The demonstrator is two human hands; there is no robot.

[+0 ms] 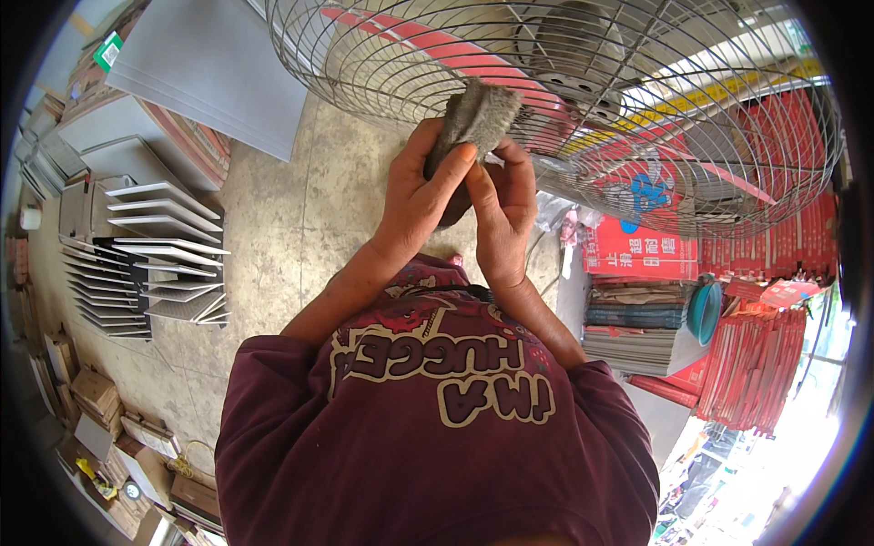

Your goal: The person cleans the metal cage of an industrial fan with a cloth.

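Note:
Both hands meet in front of my chest around a grey, dusty cloth (475,116). My left hand (421,191) grips its lower part with the thumb across it. My right hand (503,205) pinches the same cloth from the right side. The cloth's top end rests against the wire guard of a large fan (382,64), whose red blades and grey motor hub (575,44) show behind the wires. I wear a maroon printed shirt (437,428).
Grey tiles (164,214) stand in racks on the concrete floor at the left, with larger grey slabs (214,64) behind. Stacks of red boxes (756,364) and flat packs (637,323) fill the right. Cartons (100,400) lie at the lower left.

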